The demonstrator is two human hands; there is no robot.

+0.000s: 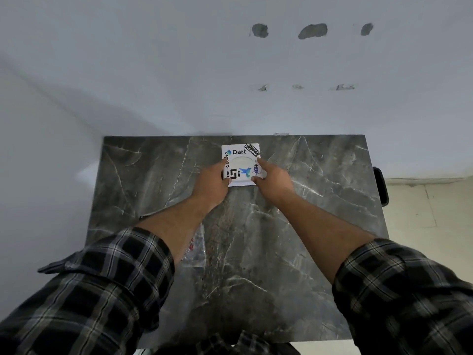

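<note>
A white square sticker sheet (241, 160) with printed logos lies on the dark marble table (294, 226) near its far edge. My left hand (211, 184) grips the sheet's left edge, thumb over the printed face. My right hand (273, 176) holds the right edge, with the forefinger stretched along the side and the thumb at the lower right corner. Both forearms reach forward from rolled plaid sleeves.
A clear plastic wrapper (195, 249) with red print lies on the table under my left forearm. A black object (381, 185) juts past the table's right edge. A white wall with patched holes rises right behind the table.
</note>
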